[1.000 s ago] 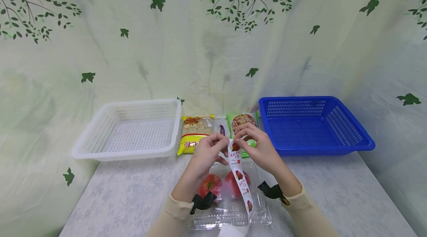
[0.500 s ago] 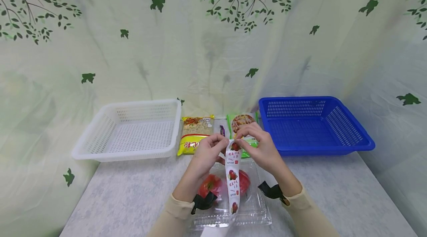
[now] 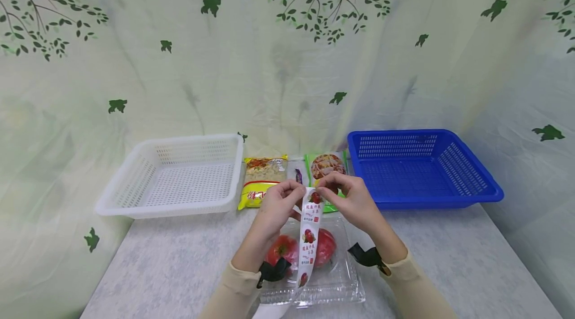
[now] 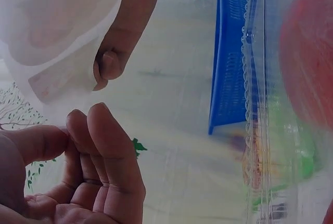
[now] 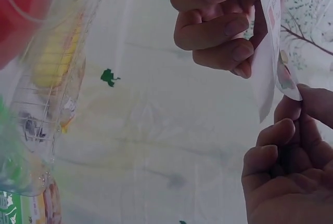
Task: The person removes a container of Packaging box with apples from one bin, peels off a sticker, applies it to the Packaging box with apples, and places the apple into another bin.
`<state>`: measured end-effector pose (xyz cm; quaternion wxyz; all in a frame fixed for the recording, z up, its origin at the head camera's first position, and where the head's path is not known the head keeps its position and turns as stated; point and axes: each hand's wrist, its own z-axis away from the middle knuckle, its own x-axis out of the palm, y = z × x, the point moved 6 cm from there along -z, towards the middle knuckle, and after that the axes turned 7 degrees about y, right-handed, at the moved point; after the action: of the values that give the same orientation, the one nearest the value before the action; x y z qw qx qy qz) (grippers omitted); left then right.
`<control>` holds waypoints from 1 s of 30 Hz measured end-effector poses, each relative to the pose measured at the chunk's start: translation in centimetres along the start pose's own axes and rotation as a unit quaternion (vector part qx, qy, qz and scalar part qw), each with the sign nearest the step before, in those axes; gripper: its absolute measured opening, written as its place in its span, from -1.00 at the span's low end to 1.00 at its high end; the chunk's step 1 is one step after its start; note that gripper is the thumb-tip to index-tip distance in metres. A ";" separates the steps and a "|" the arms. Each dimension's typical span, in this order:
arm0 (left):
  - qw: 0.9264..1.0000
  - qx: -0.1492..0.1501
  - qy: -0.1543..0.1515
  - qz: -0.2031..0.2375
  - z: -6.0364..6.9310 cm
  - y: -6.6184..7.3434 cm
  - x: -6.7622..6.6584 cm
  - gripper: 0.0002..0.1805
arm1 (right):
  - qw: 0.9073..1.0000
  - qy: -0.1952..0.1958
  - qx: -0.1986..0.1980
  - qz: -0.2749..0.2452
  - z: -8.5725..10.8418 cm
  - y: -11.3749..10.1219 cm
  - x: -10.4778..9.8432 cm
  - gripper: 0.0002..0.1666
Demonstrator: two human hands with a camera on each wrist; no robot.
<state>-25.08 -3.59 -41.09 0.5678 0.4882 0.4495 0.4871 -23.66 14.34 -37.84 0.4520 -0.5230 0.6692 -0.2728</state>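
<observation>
In the head view a white sticker strip [image 3: 309, 234] printed with red fruit and red lettering hangs between the two hands. The left hand [image 3: 279, 204] pinches its upper left edge between thumb and index finger. At the upper right corner, the right hand [image 3: 348, 201] pinches a sticker; in the right wrist view that sticker [image 5: 286, 81] curls away from the strip. Below the hands lies a clear plastic container [image 3: 337, 279] with red fruit [image 3: 325, 248] inside, partly covered by the strip.
A white basket [image 3: 170, 206] stands on the left, a blue basket [image 3: 427, 204] on the right. Between them lie a yellow food bag [image 3: 260, 184], a small purple packet [image 3: 298, 176] and a green food bag [image 3: 329, 164], partly behind the right hand.
The strip's lower end has swung to the left, uncovering more of the right-hand fruit. The right hand's fingers have lowered slightly, while both hands keep their pinch near the strip's top.
</observation>
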 end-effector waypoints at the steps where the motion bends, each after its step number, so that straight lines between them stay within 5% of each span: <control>1: 1.000 0.001 0.002 -0.001 0.0 0.0 -0.1 -0.78 | 1.000 -0.003 0.004 -0.007 0.0 0.0 0.0 -0.96; 14: 0.999 0.014 0.030 0.000 -0.3 0.2 -1.2 -0.78 | 0.999 -0.022 0.029 -0.038 0.1 0.1 -0.2 -0.93; 30: 0.996 0.049 0.072 0.033 -0.3 1.7 -4.3 -0.81 | 0.998 -0.009 0.058 -0.035 0.1 0.1 -1.3 -0.90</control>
<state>-26.12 -7.76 -39.31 0.4931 0.4939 0.4957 0.5168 -23.57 15.62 -37.53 0.4778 -0.5214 0.6292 -0.3226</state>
